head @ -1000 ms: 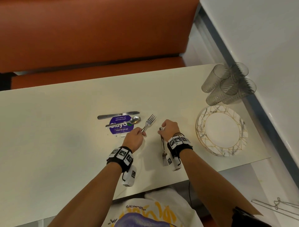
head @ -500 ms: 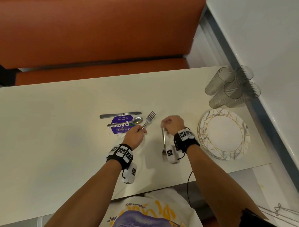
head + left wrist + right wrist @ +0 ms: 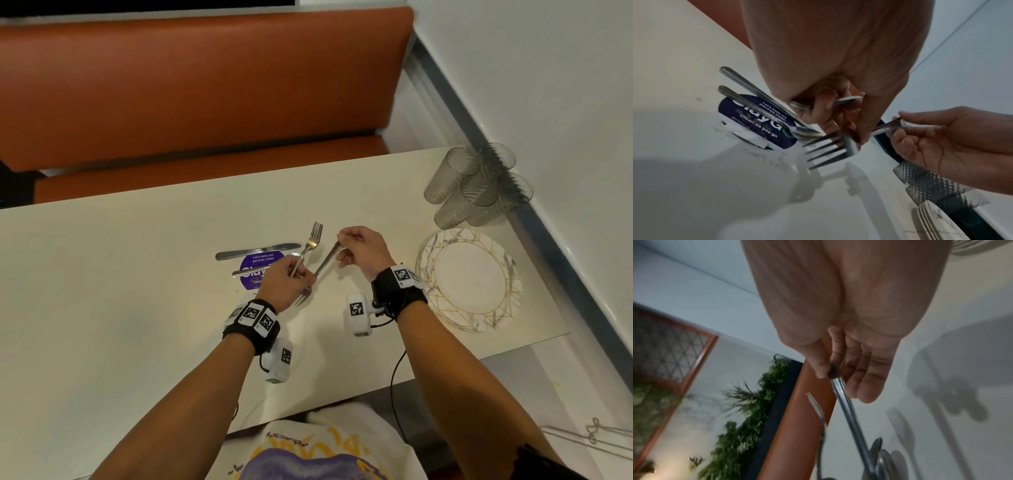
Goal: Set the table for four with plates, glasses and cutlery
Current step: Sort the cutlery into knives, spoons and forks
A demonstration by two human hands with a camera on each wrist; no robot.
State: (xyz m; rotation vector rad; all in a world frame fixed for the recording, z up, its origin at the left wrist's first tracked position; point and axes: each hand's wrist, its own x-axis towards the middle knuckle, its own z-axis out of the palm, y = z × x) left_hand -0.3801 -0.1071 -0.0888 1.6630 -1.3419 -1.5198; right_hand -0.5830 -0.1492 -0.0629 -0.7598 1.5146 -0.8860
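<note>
Meanwhile, stacked plates (image 3: 469, 274) bare, glasses (image 3: 476, 186) clustered, each hand gripping a fork.

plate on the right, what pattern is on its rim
White marble with grey veins and thin gold geometric lines on the plate, clearest in the head view.

Orange bench seat (image 3: 205, 85) behind the table, round purple sticker (image 3: 255, 270) on the tabletop, greenery (image 3: 748, 418) beyond.
</note>
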